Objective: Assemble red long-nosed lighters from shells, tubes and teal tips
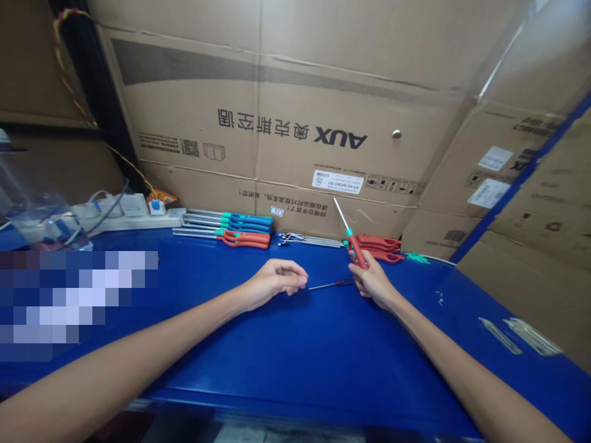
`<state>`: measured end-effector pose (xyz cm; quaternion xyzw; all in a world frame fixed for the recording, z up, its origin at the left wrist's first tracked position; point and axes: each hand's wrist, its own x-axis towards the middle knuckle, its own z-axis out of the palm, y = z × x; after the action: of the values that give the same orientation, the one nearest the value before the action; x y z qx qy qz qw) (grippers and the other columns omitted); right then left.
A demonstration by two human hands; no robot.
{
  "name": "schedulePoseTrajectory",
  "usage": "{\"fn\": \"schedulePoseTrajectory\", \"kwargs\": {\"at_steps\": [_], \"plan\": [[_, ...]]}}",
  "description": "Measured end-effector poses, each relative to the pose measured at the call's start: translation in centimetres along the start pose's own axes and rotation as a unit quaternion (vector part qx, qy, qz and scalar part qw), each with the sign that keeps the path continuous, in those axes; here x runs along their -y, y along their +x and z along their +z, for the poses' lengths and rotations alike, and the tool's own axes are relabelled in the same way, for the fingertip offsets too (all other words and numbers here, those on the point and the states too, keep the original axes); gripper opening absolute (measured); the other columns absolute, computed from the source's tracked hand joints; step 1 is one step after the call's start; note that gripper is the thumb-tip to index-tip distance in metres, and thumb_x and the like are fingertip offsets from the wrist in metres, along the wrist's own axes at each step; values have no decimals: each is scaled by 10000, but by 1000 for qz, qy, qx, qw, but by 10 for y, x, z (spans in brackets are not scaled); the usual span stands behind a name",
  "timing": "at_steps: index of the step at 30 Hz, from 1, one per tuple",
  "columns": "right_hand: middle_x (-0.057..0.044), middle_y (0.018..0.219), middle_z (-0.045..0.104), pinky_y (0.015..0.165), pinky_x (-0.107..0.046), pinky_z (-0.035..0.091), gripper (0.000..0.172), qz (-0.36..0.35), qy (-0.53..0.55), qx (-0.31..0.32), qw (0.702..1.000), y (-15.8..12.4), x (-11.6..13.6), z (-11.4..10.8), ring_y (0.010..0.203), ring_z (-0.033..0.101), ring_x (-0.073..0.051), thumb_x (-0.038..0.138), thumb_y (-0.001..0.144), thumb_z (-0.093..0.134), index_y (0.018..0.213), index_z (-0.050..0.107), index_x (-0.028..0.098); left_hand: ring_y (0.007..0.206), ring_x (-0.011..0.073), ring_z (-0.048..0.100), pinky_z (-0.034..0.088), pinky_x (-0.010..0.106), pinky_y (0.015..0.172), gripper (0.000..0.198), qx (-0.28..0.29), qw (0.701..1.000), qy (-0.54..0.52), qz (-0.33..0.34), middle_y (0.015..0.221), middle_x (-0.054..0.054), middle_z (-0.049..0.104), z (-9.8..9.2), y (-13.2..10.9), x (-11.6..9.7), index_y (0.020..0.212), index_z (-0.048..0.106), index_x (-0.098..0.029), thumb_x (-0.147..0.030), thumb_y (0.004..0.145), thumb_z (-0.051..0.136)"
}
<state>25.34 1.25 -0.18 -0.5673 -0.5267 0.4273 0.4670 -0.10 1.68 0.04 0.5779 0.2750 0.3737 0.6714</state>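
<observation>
And here's the right hand (375,286), fingers wrapped round the grip of a long-nosed lighter (357,248), held up over the right half of the blue bench (277,351). What a bright piece it is: orange-red handle, a green collar where the grip gives way to the barrel, then a slim, straight, silvery tube, leaning up and to the left, its tip in front of the printed cardboard (295,74). Green shows on the handle as well, just above the fingers, which hide its lower end.

Over to the left hand (276,284), well apart from the right, fingers curled in towards the thumb; whether anything small sits in there, I can't tell. Between the two lies a screwdriver (326,285), its thin shaft pointing at the left fingertips.

Along the back, blue-handled lighters (253,223) lie stacked behind red ones (249,241), silver barrels all pointing left. Slim metal rods (318,240) lie next to them, then more red handles (381,242) just behind the right hand, and green bits (418,258) beyond.
</observation>
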Motion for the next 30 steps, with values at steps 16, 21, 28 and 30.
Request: {"fn": "schedulePoseTrajectory", "kwargs": {"at_steps": [16, 21, 28, 30], "plan": [[55, 652, 511, 533, -250, 395, 461, -218, -279, 60, 933, -20, 4, 9, 517, 491, -126, 237, 819, 520, 1262, 395, 234, 895, 193, 570, 409, 365, 846, 128, 18, 771, 571, 280, 897, 35, 685, 12, -14, 6, 929, 655, -195, -217, 840, 565], [13, 790, 606, 610, -262, 413, 335, -273, -358, 78, 889, -36, 10, 23, 608, 542, -143, 172, 797, 520, 1124, 470, 224, 965, 211, 519, 406, 364, 839, 150, -76, 671, 609, 417, 1016, 75, 654, 11, -13, 2, 1005, 614, -171, -180, 875, 540], [-34, 976, 704, 722, -292, 480, 303, -336, -391, 107, 850, -44, 10, 29, 795, 666, -197, 228, 860, 531, 1163, 552, 233, 970, 246, 495, 315, 421, 823, 108, -117, 593, 677, 419, 965, 56, 673, 2, -10, -4, 970, 636, -200, -221, 885, 573], [-49, 1082, 698, 774, -312, 499, 354, -346, -400, 98, 843, -43, 9, 28, 891, 679, -219, 280, 870, 549, 1221, 540, 236, 986, 253, 493, 290, 432, 817, 109, -115, 597, 688, 396, 954, 49, 686, -1, -9, -4, 971, 637, -204, -227, 886, 572]]}}
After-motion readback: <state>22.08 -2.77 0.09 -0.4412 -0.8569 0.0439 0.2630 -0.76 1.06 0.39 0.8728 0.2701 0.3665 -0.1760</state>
